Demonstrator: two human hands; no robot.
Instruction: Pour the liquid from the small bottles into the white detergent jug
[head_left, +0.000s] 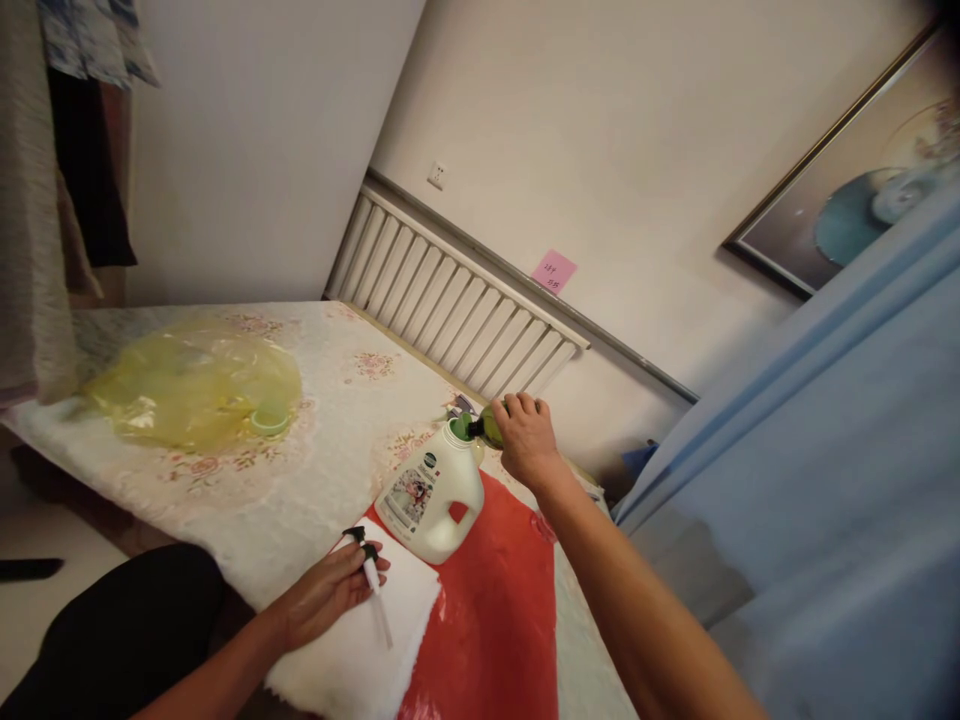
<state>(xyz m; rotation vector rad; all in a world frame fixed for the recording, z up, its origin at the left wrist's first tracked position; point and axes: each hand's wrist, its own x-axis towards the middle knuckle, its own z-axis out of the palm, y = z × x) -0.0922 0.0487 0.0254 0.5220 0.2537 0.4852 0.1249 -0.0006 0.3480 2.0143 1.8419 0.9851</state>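
Observation:
My right hand (529, 440) is wrapped round a green bottle (492, 426), which lies tilted on its side with its dark neck at the mouth of a large white jug (439, 488). Green shows inside the jug's mouth. The jug has a side handle and a printed label, and stands upright on a red sheet (491, 610). In my left hand (326, 592) is a pump head (372, 570), black and white with a clear tube pointing down. It hangs above a folded white towel (345, 655). Whether liquid flows from the bottle cannot be made out.
A yellow plastic bag (199, 385) and a pale green ring-shaped cap (269, 421) lie left on the flowered tablecloth (330, 400). Behind the table's far edge runs a white radiator (457, 295). A blue curtain (825, 480) hangs at the right. A black chair-like shape (127, 630) is lower left.

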